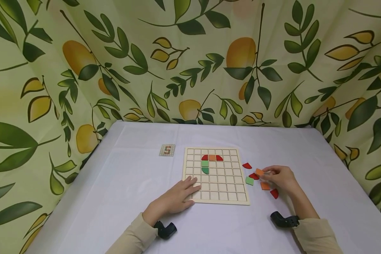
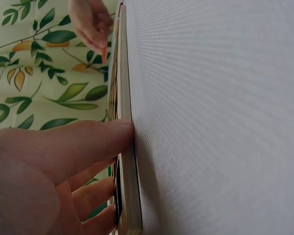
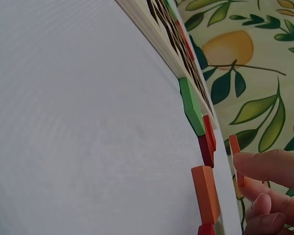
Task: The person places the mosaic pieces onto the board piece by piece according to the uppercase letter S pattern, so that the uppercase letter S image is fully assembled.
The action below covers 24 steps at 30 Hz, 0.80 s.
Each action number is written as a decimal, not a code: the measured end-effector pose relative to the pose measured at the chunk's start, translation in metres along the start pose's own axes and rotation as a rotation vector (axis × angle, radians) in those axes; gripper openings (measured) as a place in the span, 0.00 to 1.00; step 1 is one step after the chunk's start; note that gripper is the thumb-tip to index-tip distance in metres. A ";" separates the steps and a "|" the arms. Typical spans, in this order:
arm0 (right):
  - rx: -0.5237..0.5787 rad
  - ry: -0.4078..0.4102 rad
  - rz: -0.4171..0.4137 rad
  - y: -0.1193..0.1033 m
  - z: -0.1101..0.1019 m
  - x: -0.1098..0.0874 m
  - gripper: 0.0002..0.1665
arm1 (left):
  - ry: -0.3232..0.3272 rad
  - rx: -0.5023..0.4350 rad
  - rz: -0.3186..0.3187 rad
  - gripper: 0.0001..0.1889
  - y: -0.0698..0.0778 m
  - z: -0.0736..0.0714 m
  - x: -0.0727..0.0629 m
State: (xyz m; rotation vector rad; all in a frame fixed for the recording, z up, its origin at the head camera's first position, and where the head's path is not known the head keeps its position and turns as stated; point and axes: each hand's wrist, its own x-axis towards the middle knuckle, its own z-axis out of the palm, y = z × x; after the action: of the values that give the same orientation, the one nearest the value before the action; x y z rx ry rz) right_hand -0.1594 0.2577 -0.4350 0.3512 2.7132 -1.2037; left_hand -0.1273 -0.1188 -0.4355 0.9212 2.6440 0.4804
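A pale wooden grid board [image 1: 223, 187] lies on the table. Set in its upper cells are two red quarter-round tiles [image 1: 204, 157] with an orange square [image 1: 212, 157] between them, and below the left one a light green square [image 1: 204, 163] and a dark green quarter-round [image 1: 205, 170]. My left hand [image 1: 176, 197] rests on the board's lower left corner with fingers spread, its thumb [image 2: 103, 139] against the edge. Right of the board, my right hand [image 1: 280, 177] pinches an orange square tile [image 3: 234, 147] between thumb and finger, above the loose pieces.
Loose tiles lie right of the board: red quarter-rounds [image 1: 247, 165], a light green square [image 1: 249, 180] and an orange square [image 1: 265, 186]. A small pattern card [image 1: 167, 150] with an S-like figure sits left of the board. Behind the white-covered table [image 1: 139, 169] hangs a leaf-print curtain [image 1: 190, 70].
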 end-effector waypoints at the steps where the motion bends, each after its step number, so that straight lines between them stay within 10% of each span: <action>1: 0.005 -0.004 0.004 -0.001 0.000 0.000 0.25 | 0.000 -0.001 -0.001 0.27 0.000 0.000 0.000; 24: 0.046 -0.084 -0.061 -0.018 0.015 -0.004 0.24 | 0.011 0.004 0.001 0.28 0.000 0.001 0.000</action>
State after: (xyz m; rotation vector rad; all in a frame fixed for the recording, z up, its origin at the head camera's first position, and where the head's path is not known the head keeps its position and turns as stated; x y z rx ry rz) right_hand -0.1600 0.2343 -0.4310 0.2198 2.6461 -1.2680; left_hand -0.1267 -0.1187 -0.4368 0.9231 2.6555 0.4818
